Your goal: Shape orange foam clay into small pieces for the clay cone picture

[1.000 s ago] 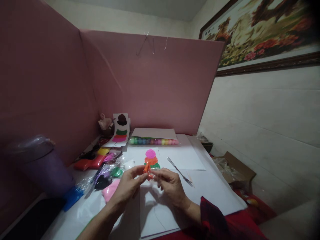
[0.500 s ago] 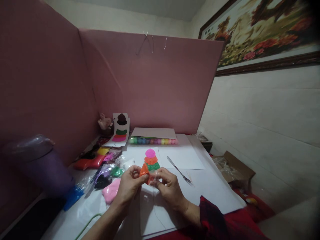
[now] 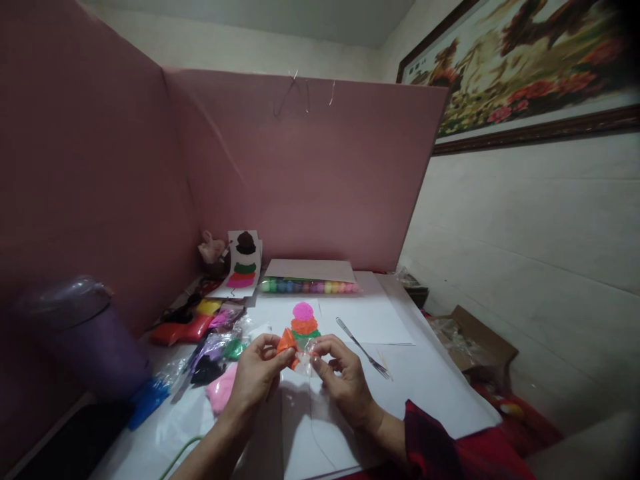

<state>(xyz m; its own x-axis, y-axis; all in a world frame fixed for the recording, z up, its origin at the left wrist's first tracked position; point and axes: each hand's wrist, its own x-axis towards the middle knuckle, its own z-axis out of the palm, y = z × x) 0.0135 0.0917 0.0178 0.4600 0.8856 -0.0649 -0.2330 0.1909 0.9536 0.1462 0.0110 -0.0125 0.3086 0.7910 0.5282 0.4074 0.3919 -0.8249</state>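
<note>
My left hand (image 3: 255, 377) pinches a lump of orange modelling clay (image 3: 287, 341) between thumb and fingers. Clear plastic wrapper (image 3: 305, 360) stretches from the clay to my right hand (image 3: 344, 381), whose thumb and fingertips are closed on it. Just beyond my hands, a white sheet bears stacked scalloped shapes in pink (image 3: 303, 311), orange and green; my fingers partly cover the green one. A metal fork (image 3: 364, 348) lies to the right of these shapes, with thin sticks (image 3: 386, 363) beside its tines.
Bagged clay in several colours, including a pink pack (image 3: 221, 390), lies left of my hands. A purple tumbler (image 3: 95, 340) stands farther left. At the back are a tube of coloured clay balls (image 3: 310, 287) and a sheet with coloured shapes (image 3: 243, 263). A cardboard box (image 3: 475, 347) sits right.
The orange clay has bunched up towards my left fingers, and more clear wrapper shows between my hands. My right hand has shifted slightly right. The view has tilted a little.
</note>
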